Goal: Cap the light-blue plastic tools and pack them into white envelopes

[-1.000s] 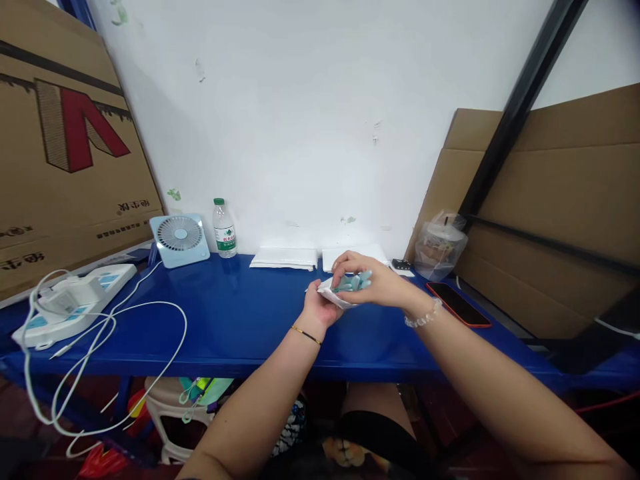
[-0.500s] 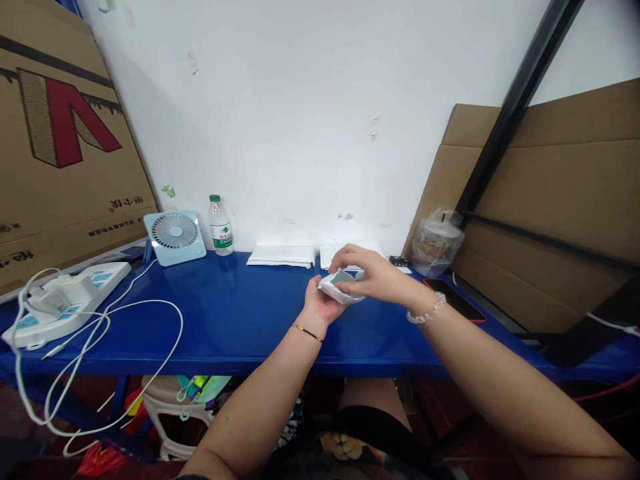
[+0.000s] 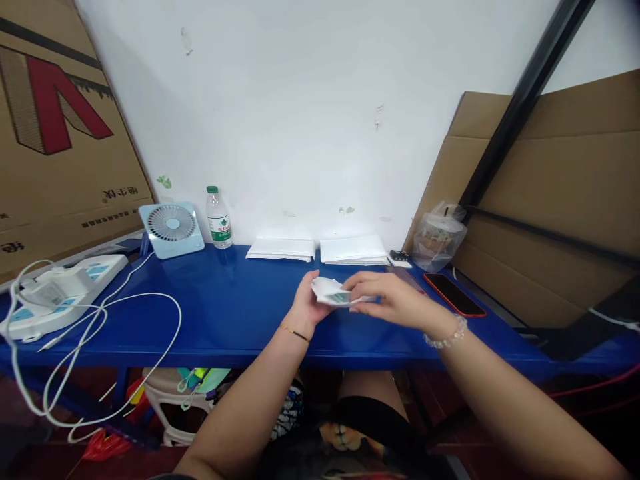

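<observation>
A small white packet (image 3: 327, 289), soft and thin-walled, is held over the middle of the blue table (image 3: 215, 307). Something grey-green shows at its right-hand opening; blur keeps me from making out what it is. My left hand (image 3: 307, 303) supports the packet from below and the left, fingers curled around it. At the right end, my right hand (image 3: 395, 298) pinches the packet's edge between thumb and fingers. Behind the hands, two stacks of flat white packets, the left stack (image 3: 281, 249) and the right stack (image 3: 353, 251), lie against the wall.
A light blue fan (image 3: 173, 229) and a water bottle (image 3: 219, 220) stand at the back left. Left of them is a power strip (image 3: 107, 270) with looping white cables (image 3: 173, 347). A phone (image 3: 454, 294) and a bagged cup (image 3: 440, 235) are right, near cardboard (image 3: 565, 193).
My right hand has moved right and slightly down, from over the packet to its right end. The packet has turned flatter. My view has shifted slightly.
</observation>
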`<action>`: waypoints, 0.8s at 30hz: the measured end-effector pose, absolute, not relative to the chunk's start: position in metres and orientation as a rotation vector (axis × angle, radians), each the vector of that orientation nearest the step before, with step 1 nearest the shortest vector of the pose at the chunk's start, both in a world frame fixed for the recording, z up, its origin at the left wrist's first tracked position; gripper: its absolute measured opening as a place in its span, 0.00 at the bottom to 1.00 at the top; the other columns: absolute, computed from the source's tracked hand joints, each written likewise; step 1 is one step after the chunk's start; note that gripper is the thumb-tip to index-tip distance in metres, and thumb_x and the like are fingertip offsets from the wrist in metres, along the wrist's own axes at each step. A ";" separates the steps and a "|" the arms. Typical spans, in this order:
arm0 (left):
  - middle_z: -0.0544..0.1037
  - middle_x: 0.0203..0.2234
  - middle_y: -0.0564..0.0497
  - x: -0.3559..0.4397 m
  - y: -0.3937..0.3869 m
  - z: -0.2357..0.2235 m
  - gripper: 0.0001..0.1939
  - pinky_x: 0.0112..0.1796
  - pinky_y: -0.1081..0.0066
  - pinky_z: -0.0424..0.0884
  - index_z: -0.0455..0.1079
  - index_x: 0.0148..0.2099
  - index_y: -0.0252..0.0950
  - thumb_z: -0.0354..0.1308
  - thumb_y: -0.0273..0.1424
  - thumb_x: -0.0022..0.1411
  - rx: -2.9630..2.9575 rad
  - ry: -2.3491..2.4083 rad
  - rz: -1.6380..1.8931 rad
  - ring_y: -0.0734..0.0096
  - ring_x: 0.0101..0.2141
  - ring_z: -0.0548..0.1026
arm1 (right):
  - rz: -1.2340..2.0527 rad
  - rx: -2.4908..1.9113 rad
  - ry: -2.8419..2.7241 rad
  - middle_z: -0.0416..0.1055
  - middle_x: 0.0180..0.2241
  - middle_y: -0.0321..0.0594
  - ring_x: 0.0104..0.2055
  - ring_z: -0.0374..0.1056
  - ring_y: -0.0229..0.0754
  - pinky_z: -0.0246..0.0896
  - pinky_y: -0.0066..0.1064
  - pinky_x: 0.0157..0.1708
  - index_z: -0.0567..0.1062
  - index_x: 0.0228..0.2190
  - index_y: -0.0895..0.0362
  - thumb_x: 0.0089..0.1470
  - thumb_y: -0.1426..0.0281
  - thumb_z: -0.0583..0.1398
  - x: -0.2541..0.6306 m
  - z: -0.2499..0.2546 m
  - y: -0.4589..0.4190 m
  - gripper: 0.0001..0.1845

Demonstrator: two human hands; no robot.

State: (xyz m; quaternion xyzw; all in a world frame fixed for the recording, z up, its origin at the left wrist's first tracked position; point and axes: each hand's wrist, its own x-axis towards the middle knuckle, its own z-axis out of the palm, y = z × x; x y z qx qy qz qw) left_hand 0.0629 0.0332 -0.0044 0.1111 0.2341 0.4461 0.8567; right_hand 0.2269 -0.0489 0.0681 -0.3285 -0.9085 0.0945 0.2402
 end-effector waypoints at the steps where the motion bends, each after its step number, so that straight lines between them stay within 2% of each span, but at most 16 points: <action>1: 0.75 0.37 0.45 0.055 0.030 -0.011 0.15 0.42 0.66 0.69 0.65 0.48 0.31 0.52 0.31 0.58 0.294 0.590 1.043 0.62 0.39 0.74 | 0.308 -0.902 -2.483 0.71 0.40 0.42 0.40 0.68 0.39 0.63 0.32 0.40 0.75 0.35 0.56 0.57 0.69 0.57 0.227 0.058 -0.052 0.07; 3: 0.73 0.43 0.50 0.034 0.019 -0.023 0.18 0.46 0.73 0.65 0.65 0.50 0.39 0.57 0.29 0.56 0.526 0.792 1.375 0.69 0.45 0.70 | 0.400 -0.914 -2.477 0.72 0.37 0.41 0.39 0.68 0.39 0.63 0.31 0.40 0.74 0.35 0.57 0.58 0.69 0.56 0.225 0.035 -0.058 0.07; 5: 0.70 0.48 0.50 0.012 0.000 -0.034 0.18 0.49 0.74 0.61 0.66 0.50 0.41 0.59 0.32 0.56 1.019 0.869 1.513 0.69 0.50 0.66 | 0.495 -0.932 -2.451 0.72 0.36 0.40 0.38 0.68 0.39 0.62 0.30 0.39 0.74 0.34 0.57 0.57 0.71 0.57 0.223 0.012 -0.065 0.05; 7: 0.72 0.42 0.47 -0.005 -0.025 -0.042 0.13 0.47 0.70 0.63 0.71 0.44 0.38 0.59 0.34 0.56 1.572 0.789 1.297 0.64 0.45 0.68 | 0.550 -0.959 -2.388 0.72 0.36 0.40 0.39 0.68 0.39 0.62 0.30 0.39 0.72 0.31 0.57 0.52 0.74 0.60 0.221 -0.008 -0.071 0.02; 10: 0.72 0.39 0.47 -0.015 -0.056 -0.048 0.13 0.43 0.66 0.63 0.73 0.41 0.40 0.62 0.36 0.52 2.137 0.736 0.908 0.63 0.41 0.68 | 0.570 -0.996 -2.276 0.71 0.39 0.40 0.42 0.67 0.41 0.62 0.32 0.40 0.70 0.27 0.56 0.47 0.79 0.62 0.220 -0.026 -0.078 0.07; 13: 0.73 0.35 0.48 -0.013 -0.067 -0.052 0.07 0.41 0.67 0.62 0.72 0.36 0.39 0.58 0.36 0.57 2.357 0.854 0.811 0.64 0.39 0.68 | 0.638 -1.003 -2.191 0.70 0.41 0.41 0.43 0.67 0.42 0.62 0.32 0.41 0.69 0.26 0.56 0.45 0.75 0.65 0.222 -0.034 -0.083 0.08; 15: 0.73 0.31 0.48 -0.009 -0.065 -0.055 0.08 0.39 0.67 0.62 0.71 0.35 0.39 0.53 0.35 0.60 2.388 0.910 0.807 0.64 0.37 0.68 | 0.658 -1.039 -2.093 0.71 0.38 0.41 0.42 0.68 0.42 0.63 0.33 0.41 0.69 0.26 0.56 0.48 0.71 0.64 0.223 -0.039 -0.085 0.07; 19: 0.73 0.30 0.50 -0.002 -0.059 -0.060 0.08 0.37 0.67 0.61 0.69 0.41 0.40 0.53 0.32 0.59 2.288 1.059 0.908 0.63 0.35 0.68 | 0.406 -1.193 -1.895 0.70 0.34 0.40 0.38 0.67 0.42 0.63 0.35 0.38 0.69 0.31 0.55 0.55 0.72 0.58 0.222 -0.054 -0.088 0.00; 21: 0.73 0.29 0.51 0.002 -0.059 -0.063 0.11 0.36 0.67 0.61 0.68 0.44 0.42 0.54 0.31 0.57 2.244 1.115 0.942 0.63 0.34 0.68 | 0.158 -1.191 -1.952 0.69 0.37 0.42 0.41 0.65 0.45 0.61 0.38 0.40 0.71 0.33 0.54 0.56 0.71 0.57 0.217 -0.059 -0.091 0.03; 24: 0.73 0.28 0.51 0.007 -0.060 -0.065 0.12 0.35 0.68 0.61 0.69 0.43 0.43 0.55 0.30 0.55 2.201 1.140 0.945 0.62 0.34 0.69 | -0.142 -1.166 -2.190 0.70 0.38 0.44 0.41 0.63 0.48 0.58 0.40 0.38 0.73 0.39 0.53 0.53 0.68 0.60 0.205 -0.060 -0.098 0.09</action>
